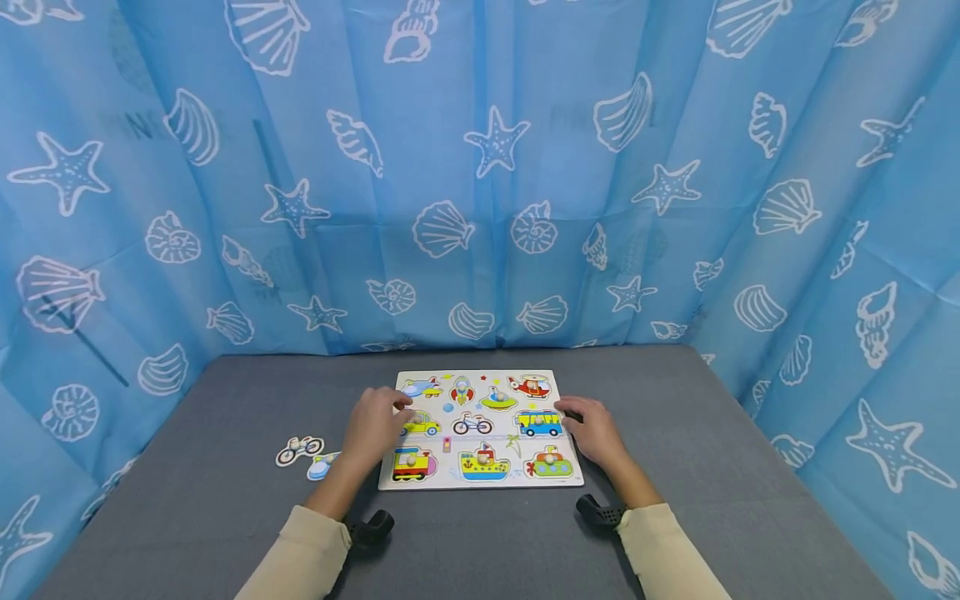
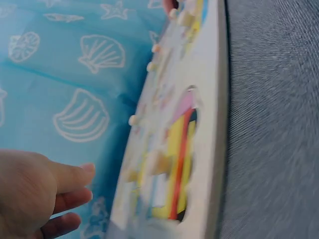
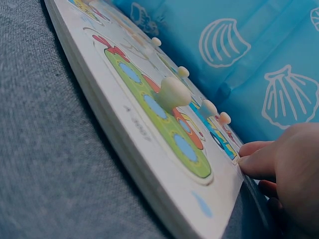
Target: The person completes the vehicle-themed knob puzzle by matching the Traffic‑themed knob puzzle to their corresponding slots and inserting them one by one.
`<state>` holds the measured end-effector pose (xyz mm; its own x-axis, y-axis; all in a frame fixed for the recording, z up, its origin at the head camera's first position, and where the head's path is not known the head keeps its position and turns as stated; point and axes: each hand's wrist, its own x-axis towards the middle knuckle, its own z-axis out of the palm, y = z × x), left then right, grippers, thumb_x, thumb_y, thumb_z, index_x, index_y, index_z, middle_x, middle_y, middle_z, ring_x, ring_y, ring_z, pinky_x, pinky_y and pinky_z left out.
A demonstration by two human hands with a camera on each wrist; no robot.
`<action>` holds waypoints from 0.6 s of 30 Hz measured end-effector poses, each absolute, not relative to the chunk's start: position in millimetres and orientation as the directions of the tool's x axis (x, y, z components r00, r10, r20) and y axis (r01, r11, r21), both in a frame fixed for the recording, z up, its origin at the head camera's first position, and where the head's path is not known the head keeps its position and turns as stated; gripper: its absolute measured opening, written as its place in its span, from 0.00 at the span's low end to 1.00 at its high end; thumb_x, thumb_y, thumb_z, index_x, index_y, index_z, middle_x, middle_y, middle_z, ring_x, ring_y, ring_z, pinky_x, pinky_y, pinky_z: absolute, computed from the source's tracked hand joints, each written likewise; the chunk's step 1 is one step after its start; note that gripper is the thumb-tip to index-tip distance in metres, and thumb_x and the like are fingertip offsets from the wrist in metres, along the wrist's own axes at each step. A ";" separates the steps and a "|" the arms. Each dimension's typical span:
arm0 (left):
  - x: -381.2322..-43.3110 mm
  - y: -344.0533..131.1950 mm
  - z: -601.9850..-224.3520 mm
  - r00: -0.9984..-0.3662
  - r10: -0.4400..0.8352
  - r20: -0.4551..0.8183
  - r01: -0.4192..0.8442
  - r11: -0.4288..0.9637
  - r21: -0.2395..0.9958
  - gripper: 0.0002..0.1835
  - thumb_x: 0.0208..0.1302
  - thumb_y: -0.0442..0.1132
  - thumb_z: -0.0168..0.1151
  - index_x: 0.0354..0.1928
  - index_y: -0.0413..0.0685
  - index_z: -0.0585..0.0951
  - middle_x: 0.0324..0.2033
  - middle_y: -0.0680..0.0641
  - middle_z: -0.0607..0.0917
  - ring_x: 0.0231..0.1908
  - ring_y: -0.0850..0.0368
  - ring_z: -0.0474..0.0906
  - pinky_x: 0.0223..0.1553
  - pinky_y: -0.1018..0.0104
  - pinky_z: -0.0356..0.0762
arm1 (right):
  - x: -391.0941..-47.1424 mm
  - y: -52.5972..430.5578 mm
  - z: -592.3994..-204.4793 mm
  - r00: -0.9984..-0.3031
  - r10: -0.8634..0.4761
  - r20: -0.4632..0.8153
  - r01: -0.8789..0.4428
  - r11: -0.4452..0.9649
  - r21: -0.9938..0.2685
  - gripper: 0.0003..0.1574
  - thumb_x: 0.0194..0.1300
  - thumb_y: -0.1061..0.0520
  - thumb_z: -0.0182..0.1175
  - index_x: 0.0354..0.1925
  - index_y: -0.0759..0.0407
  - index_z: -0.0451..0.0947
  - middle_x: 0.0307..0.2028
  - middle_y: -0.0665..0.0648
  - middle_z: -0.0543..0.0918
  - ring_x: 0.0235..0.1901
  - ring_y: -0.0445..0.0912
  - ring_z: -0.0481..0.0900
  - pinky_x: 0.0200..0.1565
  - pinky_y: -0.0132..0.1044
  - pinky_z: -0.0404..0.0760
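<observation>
A wooden knob puzzle board with vehicle pictures lies on the table. My left hand hovers by its left edge; in the left wrist view that hand is apart from the board, fingers loosely bent and holding nothing. At the right edge is my right hand. Seen from the right wrist, this hand pinches the board's edge between thumb and fingers, near the bus piece. The submarine piece sits in its place, as does the train piece.
Left of the board lie a loose bicycle piece and a blue and white piece partly behind my left forearm. A grey cloth covers the table. A blue shell-patterned curtain hangs behind and to the sides.
</observation>
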<state>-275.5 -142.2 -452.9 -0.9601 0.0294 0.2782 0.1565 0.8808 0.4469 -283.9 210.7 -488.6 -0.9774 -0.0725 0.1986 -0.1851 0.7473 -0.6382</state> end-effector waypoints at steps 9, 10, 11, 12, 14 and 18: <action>-257.8 -164.5 -425.7 -0.945 0.033 0.325 0.180 0.883 0.434 0.08 0.59 0.40 0.70 0.40 0.48 0.87 0.32 0.52 0.81 0.36 0.53 0.71 0.36 0.57 0.73 | -284.0 211.3 -487.8 -0.974 -0.081 0.209 -0.200 0.739 -0.644 0.18 0.65 0.67 0.59 0.54 0.66 0.80 0.58 0.65 0.77 0.63 0.62 0.66 0.63 0.60 0.62; -255.3 -167.4 -424.1 -0.945 0.033 0.324 0.181 0.881 0.438 0.08 0.59 0.40 0.70 0.40 0.48 0.87 0.33 0.52 0.81 0.36 0.53 0.71 0.36 0.56 0.73 | -284.1 211.3 -487.6 -0.974 -0.082 0.211 -0.201 0.739 -0.643 0.18 0.65 0.67 0.59 0.54 0.66 0.80 0.58 0.65 0.77 0.63 0.62 0.66 0.63 0.60 0.62; -252.8 -169.8 -423.0 -0.946 0.029 0.322 0.177 0.880 0.442 0.08 0.59 0.40 0.70 0.41 0.48 0.87 0.33 0.52 0.81 0.36 0.53 0.71 0.36 0.56 0.73 | -284.2 211.1 -487.4 -0.974 -0.081 0.211 -0.201 0.736 -0.646 0.18 0.65 0.67 0.59 0.54 0.66 0.80 0.58 0.65 0.77 0.63 0.62 0.66 0.63 0.60 0.62; -250.3 -172.3 -422.2 -0.947 0.024 0.321 0.173 0.879 0.445 0.08 0.59 0.40 0.70 0.41 0.48 0.87 0.33 0.52 0.81 0.37 0.53 0.72 0.36 0.55 0.73 | -284.4 211.1 -487.4 -0.974 -0.081 0.212 -0.202 0.735 -0.647 0.18 0.65 0.67 0.59 0.54 0.66 0.80 0.58 0.65 0.77 0.63 0.62 0.66 0.63 0.60 0.62; -245.5 -177.6 -422.5 -0.946 0.019 0.323 0.170 0.878 0.447 0.09 0.59 0.40 0.70 0.41 0.48 0.87 0.34 0.52 0.81 0.38 0.52 0.72 0.37 0.54 0.74 | -284.7 211.2 -487.9 -0.974 -0.079 0.213 -0.201 0.736 -0.646 0.18 0.65 0.67 0.59 0.54 0.66 0.80 0.58 0.65 0.77 0.63 0.62 0.66 0.63 0.60 0.62; -237.5 -189.8 -428.0 -0.943 0.005 0.332 0.163 0.878 0.450 0.09 0.59 0.40 0.70 0.41 0.47 0.87 0.34 0.51 0.81 0.38 0.51 0.73 0.37 0.52 0.75 | -284.9 211.7 -490.7 -0.976 -0.075 0.205 -0.192 0.743 -0.641 0.18 0.65 0.67 0.60 0.54 0.65 0.80 0.58 0.64 0.77 0.63 0.62 0.66 0.63 0.60 0.62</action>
<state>-237.5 -189.8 -428.0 -0.9431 0.0051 0.3324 0.1634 0.8779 0.4501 -284.9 211.7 -490.7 -0.9759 -0.0753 0.2048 -0.1919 0.7430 -0.6412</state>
